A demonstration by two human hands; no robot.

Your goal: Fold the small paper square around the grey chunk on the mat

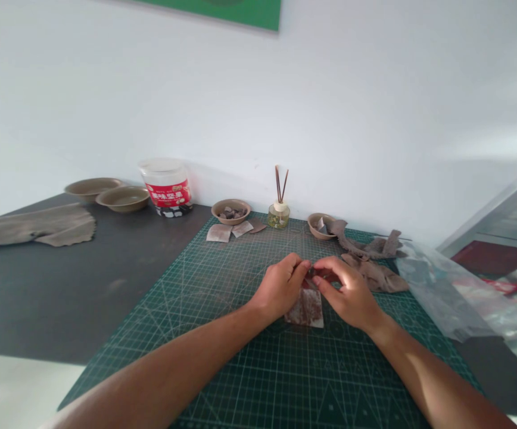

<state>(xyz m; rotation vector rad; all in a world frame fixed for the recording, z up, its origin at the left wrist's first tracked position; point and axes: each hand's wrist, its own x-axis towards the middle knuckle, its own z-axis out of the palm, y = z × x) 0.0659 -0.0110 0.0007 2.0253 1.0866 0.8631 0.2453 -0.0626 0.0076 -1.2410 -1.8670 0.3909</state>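
Observation:
My left hand (284,285) and my right hand (344,291) meet above the green cutting mat (249,351). Both are closed, with thumbs and fingertips pinching a small dark grey piece (311,271) between them. The fingers hide most of that piece, so its exact kind is unclear. Flat on the mat just below the hands lies a whitish square (305,310) smeared with brown, its upper left partly covered by my left hand.
Behind are a bowl of grey-brown bits (230,212), squares of brownish sheet (219,233), a reed diffuser (279,214) and another small bowl (318,233). Grey-brown cloth (377,275) and clear plastic (450,298) lie right. A plastic tub (168,187), bowls (124,198) and a cloth (39,226) sit left.

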